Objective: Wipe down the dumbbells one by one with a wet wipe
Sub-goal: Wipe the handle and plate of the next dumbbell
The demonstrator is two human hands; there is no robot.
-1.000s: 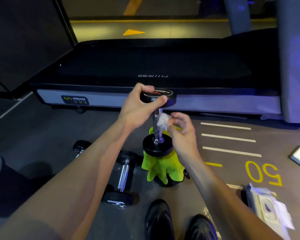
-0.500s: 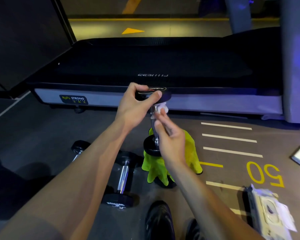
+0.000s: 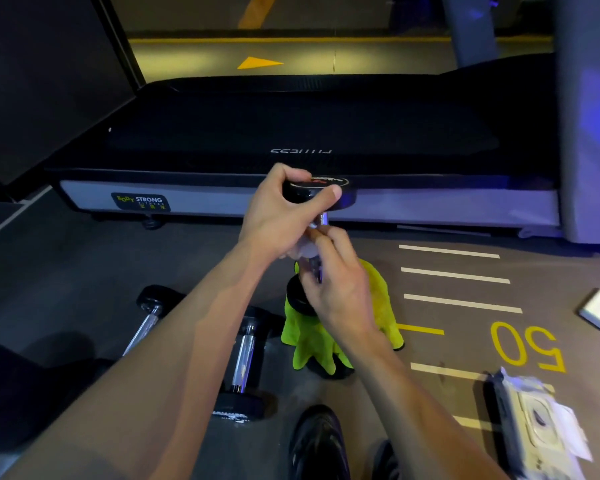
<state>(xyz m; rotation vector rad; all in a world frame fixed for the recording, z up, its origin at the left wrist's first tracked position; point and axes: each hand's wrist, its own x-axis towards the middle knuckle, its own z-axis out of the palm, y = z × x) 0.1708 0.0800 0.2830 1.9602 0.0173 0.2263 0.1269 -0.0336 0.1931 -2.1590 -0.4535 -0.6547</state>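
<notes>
Upright dumbbell (image 3: 321, 194): left hand (image 3: 278, 216) clamps top head; right hand (image 3: 336, 282) pinches wet wipe (image 3: 305, 249) against handle below.

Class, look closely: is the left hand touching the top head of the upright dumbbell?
Touching. The head view shows the left hand curled round the dumbbell's top head, thumb pressed on its rim.

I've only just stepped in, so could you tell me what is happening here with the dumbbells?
A person is cleaning dumbbells on a gym floor. Their left hand grips the top head of an upright dumbbell, which stands on a yellow-green cloth. Their right hand holds a white wet wipe around its chrome handle. Two more dumbbells lie on the floor to the left, and a wipes pack lies to the right.
</notes>
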